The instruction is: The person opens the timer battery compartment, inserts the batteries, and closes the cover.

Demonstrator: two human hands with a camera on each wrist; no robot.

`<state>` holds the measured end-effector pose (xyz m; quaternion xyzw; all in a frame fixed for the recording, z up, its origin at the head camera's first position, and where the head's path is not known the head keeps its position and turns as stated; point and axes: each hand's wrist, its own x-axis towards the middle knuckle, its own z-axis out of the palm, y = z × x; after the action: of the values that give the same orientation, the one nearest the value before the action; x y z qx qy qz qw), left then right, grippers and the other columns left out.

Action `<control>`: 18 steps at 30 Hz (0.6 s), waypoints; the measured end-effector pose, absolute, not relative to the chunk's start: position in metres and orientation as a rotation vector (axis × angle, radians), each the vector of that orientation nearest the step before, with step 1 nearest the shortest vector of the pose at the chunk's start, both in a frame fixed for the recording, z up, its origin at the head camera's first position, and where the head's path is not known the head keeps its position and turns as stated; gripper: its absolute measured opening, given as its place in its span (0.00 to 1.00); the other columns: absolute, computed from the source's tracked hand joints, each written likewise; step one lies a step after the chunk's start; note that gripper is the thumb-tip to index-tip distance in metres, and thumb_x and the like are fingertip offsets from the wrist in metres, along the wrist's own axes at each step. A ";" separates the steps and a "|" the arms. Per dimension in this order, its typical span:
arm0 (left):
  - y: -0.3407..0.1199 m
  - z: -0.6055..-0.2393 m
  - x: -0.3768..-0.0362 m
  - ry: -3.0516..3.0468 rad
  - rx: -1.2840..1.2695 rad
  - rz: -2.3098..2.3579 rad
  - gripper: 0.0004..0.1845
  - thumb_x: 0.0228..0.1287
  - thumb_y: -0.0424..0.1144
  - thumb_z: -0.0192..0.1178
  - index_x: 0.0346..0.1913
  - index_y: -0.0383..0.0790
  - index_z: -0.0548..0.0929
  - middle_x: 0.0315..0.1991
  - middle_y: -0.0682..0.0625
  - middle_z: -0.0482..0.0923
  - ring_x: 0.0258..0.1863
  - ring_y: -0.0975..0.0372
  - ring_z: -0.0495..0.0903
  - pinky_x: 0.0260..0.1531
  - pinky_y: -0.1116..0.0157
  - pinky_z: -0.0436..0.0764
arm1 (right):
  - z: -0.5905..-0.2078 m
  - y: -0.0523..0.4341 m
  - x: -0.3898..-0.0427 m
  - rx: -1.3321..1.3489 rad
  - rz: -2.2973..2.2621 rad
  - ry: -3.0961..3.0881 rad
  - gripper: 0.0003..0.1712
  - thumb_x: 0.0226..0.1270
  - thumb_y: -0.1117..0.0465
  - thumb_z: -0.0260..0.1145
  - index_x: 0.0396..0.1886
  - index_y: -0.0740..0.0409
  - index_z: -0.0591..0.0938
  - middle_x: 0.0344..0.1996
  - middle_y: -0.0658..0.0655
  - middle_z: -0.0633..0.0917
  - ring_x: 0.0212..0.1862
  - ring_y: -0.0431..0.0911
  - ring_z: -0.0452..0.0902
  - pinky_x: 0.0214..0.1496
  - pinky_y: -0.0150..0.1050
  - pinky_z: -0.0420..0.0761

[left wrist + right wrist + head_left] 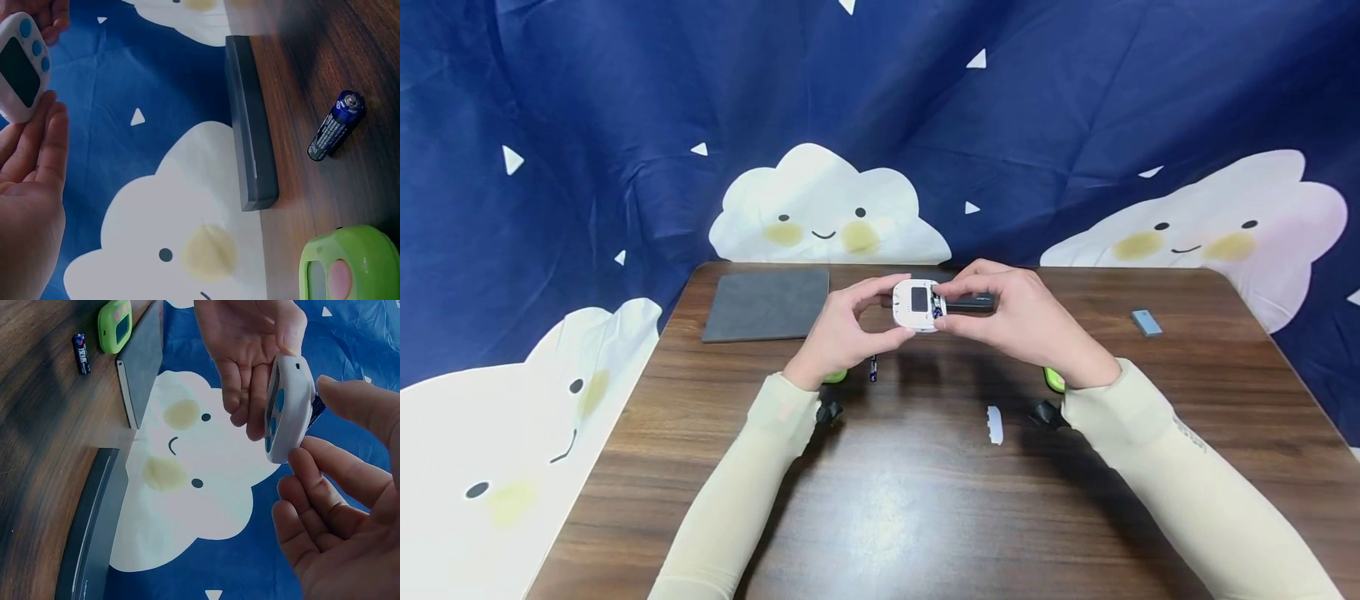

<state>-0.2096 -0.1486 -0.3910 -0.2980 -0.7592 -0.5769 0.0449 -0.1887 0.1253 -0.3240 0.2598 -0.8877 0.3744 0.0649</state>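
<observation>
1. The white timer, small with rounded corners, is up off the table between my two hands; its back faces me, a rectangular dark compartment set in it.
2. Its other face carries a dark screen and blue buttons.
3. A blue battery sits at its right edge, under my right fingertips.

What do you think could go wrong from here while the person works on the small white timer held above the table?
1. The white timer is held in the air only at its edges by the left hand and right hand; a slip could drop it onto the table.
2. The loose battery lies on its side on the table and might roll off.
3. The small white cover lies near the right sleeve, which could brush it away.
</observation>
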 end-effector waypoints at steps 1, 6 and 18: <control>-0.149 -0.391 -0.210 -2.316 -0.910 -1.765 0.36 0.63 0.33 0.82 0.75 0.42 0.84 0.66 0.45 0.89 0.60 0.55 0.88 0.73 0.52 0.84 | -0.325 0.125 -0.188 0.769 1.167 -2.665 0.19 0.65 0.55 0.87 0.55 0.46 0.96 0.48 0.49 0.93 0.45 0.42 0.83 0.45 0.30 0.78; -0.150 -0.390 -0.209 -2.301 -0.885 -1.791 0.37 0.61 0.31 0.82 0.75 0.41 0.84 0.64 0.43 0.90 0.59 0.55 0.88 0.73 0.54 0.84 | -0.335 0.125 -0.187 0.616 1.578 -2.560 0.24 0.68 0.60 0.85 0.63 0.50 0.93 0.50 0.49 0.92 0.50 0.40 0.87 0.50 0.25 0.84; -0.147 -0.390 -0.208 -2.245 -0.924 -1.853 0.36 0.61 0.28 0.80 0.74 0.36 0.83 0.64 0.38 0.89 0.61 0.51 0.87 0.74 0.36 0.80 | -0.357 0.119 -0.186 0.444 2.172 -2.435 0.30 0.75 0.65 0.77 0.75 0.61 0.83 0.49 0.47 0.92 0.50 0.41 0.87 0.54 0.29 0.88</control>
<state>-0.2083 -0.1472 -0.3900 -0.3023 -0.7344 -0.6061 0.0437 -0.1858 0.1192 -0.3572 0.1346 -0.7373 0.6577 -0.0756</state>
